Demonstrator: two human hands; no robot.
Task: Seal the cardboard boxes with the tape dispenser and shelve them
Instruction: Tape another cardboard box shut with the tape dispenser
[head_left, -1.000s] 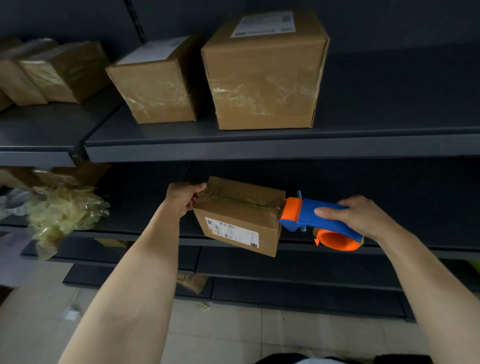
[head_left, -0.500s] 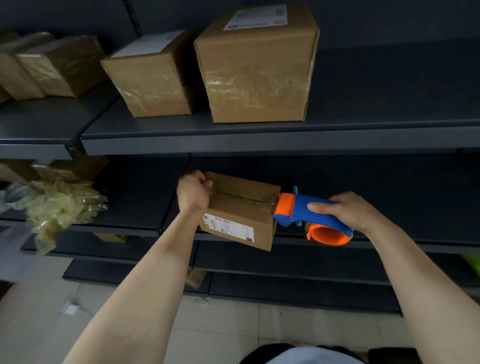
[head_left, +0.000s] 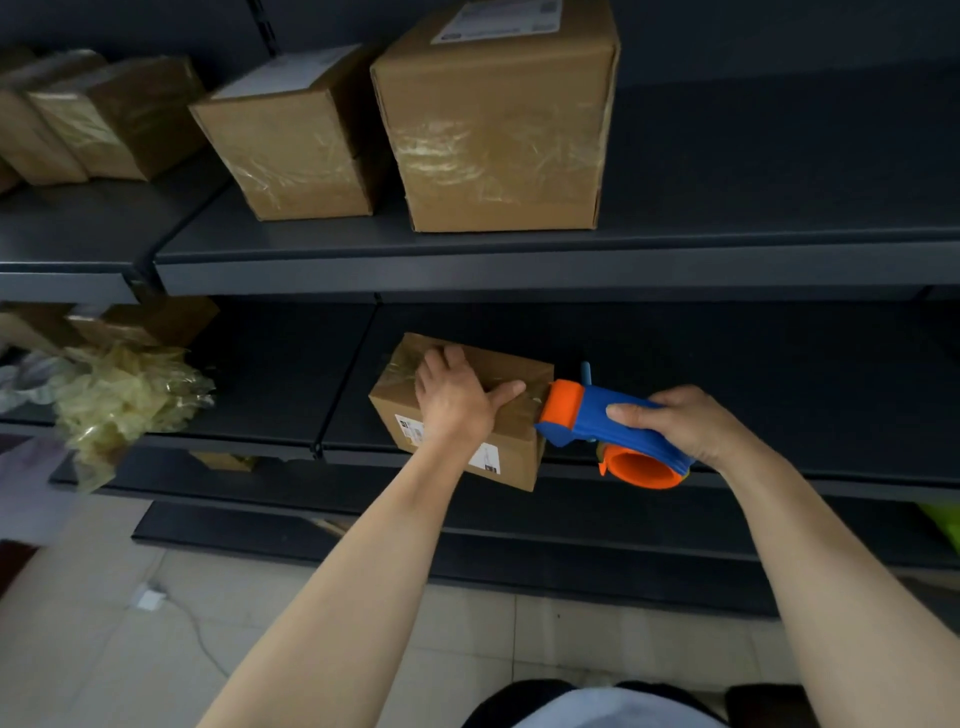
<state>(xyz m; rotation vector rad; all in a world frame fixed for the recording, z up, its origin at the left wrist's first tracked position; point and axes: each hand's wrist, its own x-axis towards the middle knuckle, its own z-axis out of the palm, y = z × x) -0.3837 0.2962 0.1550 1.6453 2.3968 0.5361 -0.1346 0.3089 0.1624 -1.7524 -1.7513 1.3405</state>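
A small cardboard box (head_left: 511, 452) with a white label rests on the front edge of the middle shelf (head_left: 779, 467). My left hand (head_left: 457, 400) lies flat on top of the box, fingers spread, pressing it down. My right hand (head_left: 691, 426) grips the blue and orange tape dispenser (head_left: 608, 421), whose orange head touches the box's right top edge. Shiny tape shows across the box top.
Two larger taped boxes (head_left: 498, 124) (head_left: 296, 140) stand on the upper shelf (head_left: 467, 260), with more boxes (head_left: 104, 114) to the left. Crumpled yellowish plastic film (head_left: 119, 400) hangs off the middle shelf at left. A cable lies on the tiled floor (head_left: 156, 649).
My left hand moved from the box's left end onto its top and now presses flat. The box settled onto the shelf edge. The dispenser stays at the box's right edge.
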